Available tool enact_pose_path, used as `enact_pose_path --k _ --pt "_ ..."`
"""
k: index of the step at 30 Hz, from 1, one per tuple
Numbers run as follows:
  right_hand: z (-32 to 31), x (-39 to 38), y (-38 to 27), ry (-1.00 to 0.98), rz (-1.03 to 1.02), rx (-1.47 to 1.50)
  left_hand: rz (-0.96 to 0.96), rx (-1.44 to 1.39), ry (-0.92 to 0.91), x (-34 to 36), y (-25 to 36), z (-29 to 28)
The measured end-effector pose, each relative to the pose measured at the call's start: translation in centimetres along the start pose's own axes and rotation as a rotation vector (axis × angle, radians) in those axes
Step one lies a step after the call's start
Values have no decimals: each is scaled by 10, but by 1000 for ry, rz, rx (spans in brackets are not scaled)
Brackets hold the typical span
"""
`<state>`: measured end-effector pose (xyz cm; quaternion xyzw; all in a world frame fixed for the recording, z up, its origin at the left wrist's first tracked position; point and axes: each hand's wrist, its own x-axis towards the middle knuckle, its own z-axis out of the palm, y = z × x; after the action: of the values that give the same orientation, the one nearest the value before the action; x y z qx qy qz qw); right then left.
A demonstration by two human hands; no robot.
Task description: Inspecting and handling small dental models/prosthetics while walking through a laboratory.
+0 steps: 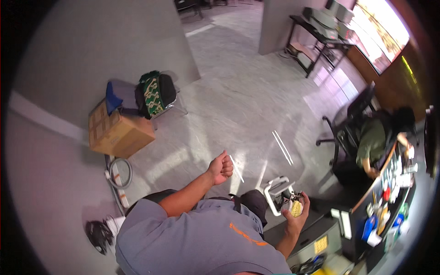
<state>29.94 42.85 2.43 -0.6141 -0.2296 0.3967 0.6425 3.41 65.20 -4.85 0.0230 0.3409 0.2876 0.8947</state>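
My left hand (221, 168) is held out in front of me, its fingers curled into a fist with the thumb on top. Nothing sticks out of it. At the right, my right hand (298, 221) grips a small yellow and whitish object (296, 209) between thumb and fingers. Dark, thin bits show at its upper edge; its kind is too small and blurred to tell. Just beyond that hand, a white tubular frame (270, 195) stands near the floor.
A cardboard box (123, 137) and a chair bearing a dark green backpack (153, 94) stand at the left wall. At right, a person (373, 137) sits at a cluttered desk (366, 192). Beside me is a grey cabinet (316, 236). A coiled grey hose (129, 174) lies left.
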Motion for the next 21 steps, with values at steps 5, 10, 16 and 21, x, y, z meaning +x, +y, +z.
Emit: enact_pose_path --k 5,10,16,21 --pt "44 114 -9 -100 48 -59 90 -197 -17 71 69 38" --pt "104 263 -34 -216 75 -252 138 -207 -57 155 162 99" --pt "247 479 -80 -446 -193 -625 293 -301 13 230 312 129" --pt "386 624 -128 -793 -287 -508 499 -474 3 262 405 101"
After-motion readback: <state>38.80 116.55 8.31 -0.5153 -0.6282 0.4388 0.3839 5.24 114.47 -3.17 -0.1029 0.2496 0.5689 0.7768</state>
